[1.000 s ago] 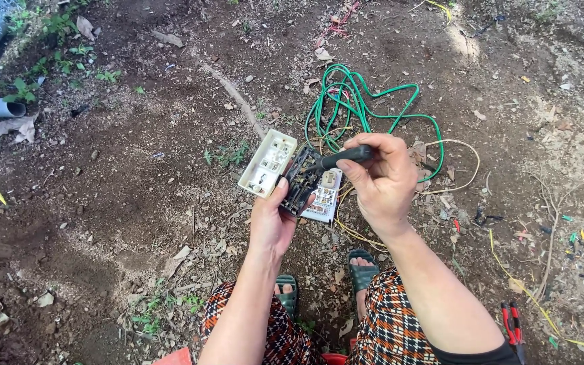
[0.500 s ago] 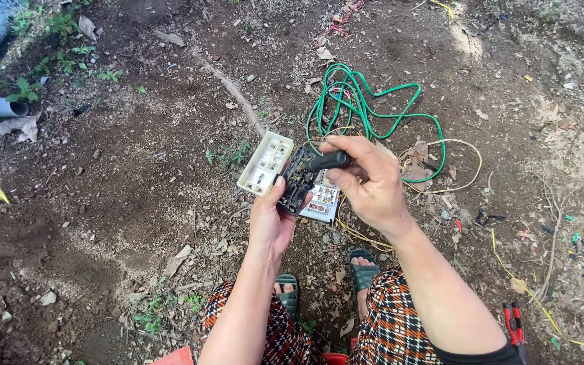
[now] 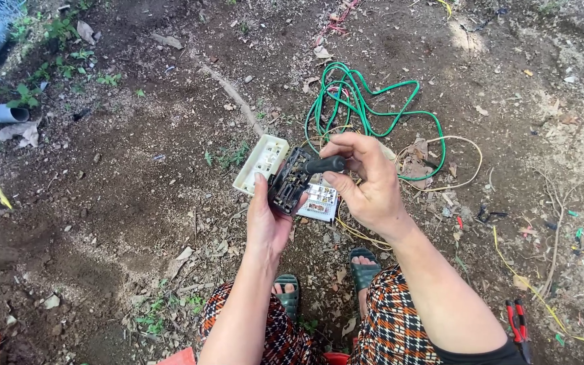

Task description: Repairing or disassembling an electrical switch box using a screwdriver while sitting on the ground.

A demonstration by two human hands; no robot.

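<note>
Evidently the black socket body (image 3: 288, 184) is light, rigid plastic with likely brittle edges; the left hand (image 3: 270, 220) clamps its lower sides; the right hand (image 3: 366, 182) pinches a black screwdriver handle (image 3: 324, 164) against it, above the white cover plate (image 3: 260, 164) on the ground.

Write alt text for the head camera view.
Over bare dirt, the left hand holds a black electrical part while the right hand presses a black-handled tool to it. A cream socket plate and green wire lie behind.

Label: small white rectangular printed card with coloured markings (image 3: 319, 201)
Place: on the dirt, just beneath the hands, partly hidden
Screens, signs: none
</note>
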